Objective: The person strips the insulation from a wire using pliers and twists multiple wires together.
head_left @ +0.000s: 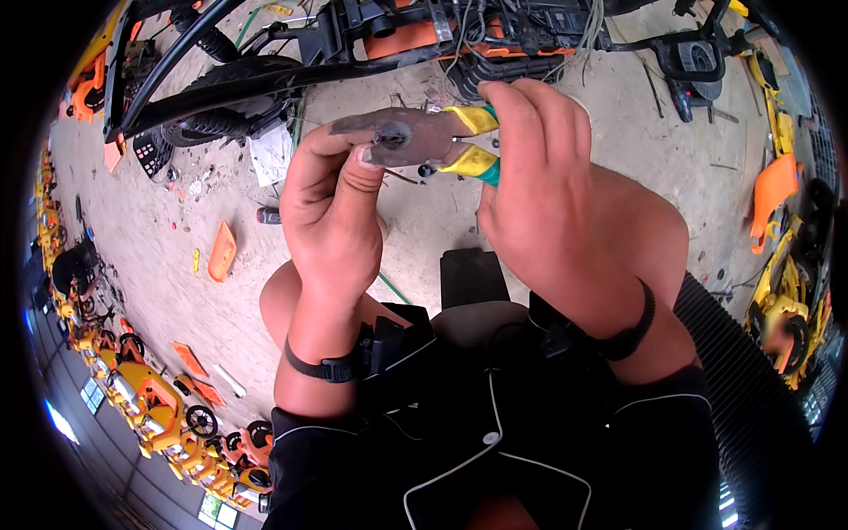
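Our left grip (331,212) is closed on a pair of pliers (426,137), thumb and bent fingers pinching the broad, flat metal head, which looks dull, brownish-grey and worn. A dark round spot sits near the thumb tip; we cannot tell whether it is the pivot or a separate small part. Our right grip (539,177) is wrapped around the handles (473,161), sleeved in smooth yellow and green, which stand spread apart in a V. The pliers lie nearly level in the air between our hands, above the rough grey concrete floor (433,225). A black strap (334,369) with a buckle circles our left wrist, and a plain black band (648,316) the right. Just beyond, along the floor's far edge, runs a frame (291,82) of black tubing, with thin loose wires (590,31) hanging in strands and a chunky black tyre (190,132) near its left end. A thin white sheet (272,155) lies just beside the tyre. Nearer the floor's left edge rests a curved, shell-like orange piece (223,252); by the right edge stands a larger bent orange panel (775,196), and toward the near right corner spreads dark, ridged sheeting (740,362).
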The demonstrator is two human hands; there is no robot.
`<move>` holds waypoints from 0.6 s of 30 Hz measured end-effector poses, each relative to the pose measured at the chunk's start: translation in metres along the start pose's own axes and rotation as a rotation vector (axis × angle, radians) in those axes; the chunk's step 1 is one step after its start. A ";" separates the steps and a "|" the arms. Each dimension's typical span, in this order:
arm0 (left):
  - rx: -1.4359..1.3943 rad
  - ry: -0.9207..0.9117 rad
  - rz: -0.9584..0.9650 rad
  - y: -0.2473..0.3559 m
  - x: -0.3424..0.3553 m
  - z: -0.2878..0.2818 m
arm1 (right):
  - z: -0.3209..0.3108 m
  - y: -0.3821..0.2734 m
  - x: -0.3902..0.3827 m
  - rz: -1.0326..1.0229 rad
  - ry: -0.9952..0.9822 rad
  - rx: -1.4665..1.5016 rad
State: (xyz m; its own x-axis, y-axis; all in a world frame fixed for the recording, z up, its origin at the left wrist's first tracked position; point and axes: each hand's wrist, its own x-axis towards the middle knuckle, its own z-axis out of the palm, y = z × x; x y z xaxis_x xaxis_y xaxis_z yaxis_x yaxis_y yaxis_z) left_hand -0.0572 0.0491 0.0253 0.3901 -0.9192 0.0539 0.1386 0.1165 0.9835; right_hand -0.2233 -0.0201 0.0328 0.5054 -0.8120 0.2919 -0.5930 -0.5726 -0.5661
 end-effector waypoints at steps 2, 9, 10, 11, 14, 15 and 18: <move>0.024 -0.017 0.014 -0.001 0.001 0.000 | 0.000 0.001 0.000 -0.003 0.009 0.016; -0.047 -0.120 0.036 0.000 0.003 0.002 | -0.005 0.000 0.005 -0.029 0.012 0.025; -0.043 -0.121 0.038 0.000 0.003 0.002 | -0.003 0.001 0.005 -0.039 0.025 0.026; -0.050 -0.126 0.046 0.000 0.003 0.002 | -0.003 0.001 0.005 -0.048 0.038 0.027; -0.055 -0.125 0.065 -0.001 0.002 0.003 | -0.002 0.003 0.005 -0.061 0.047 0.018; -0.047 -0.116 0.067 -0.001 0.002 0.003 | -0.002 0.002 0.005 -0.058 0.041 0.026; -0.044 -0.105 0.063 -0.002 0.001 0.002 | -0.003 0.001 0.005 -0.059 0.034 0.038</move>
State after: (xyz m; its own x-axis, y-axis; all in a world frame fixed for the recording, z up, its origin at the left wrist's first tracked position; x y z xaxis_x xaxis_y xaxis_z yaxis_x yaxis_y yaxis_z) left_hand -0.0587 0.0472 0.0237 0.3020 -0.9437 0.1353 0.1574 0.1893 0.9692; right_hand -0.2237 -0.0250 0.0360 0.5166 -0.7807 0.3517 -0.5385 -0.6156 -0.5754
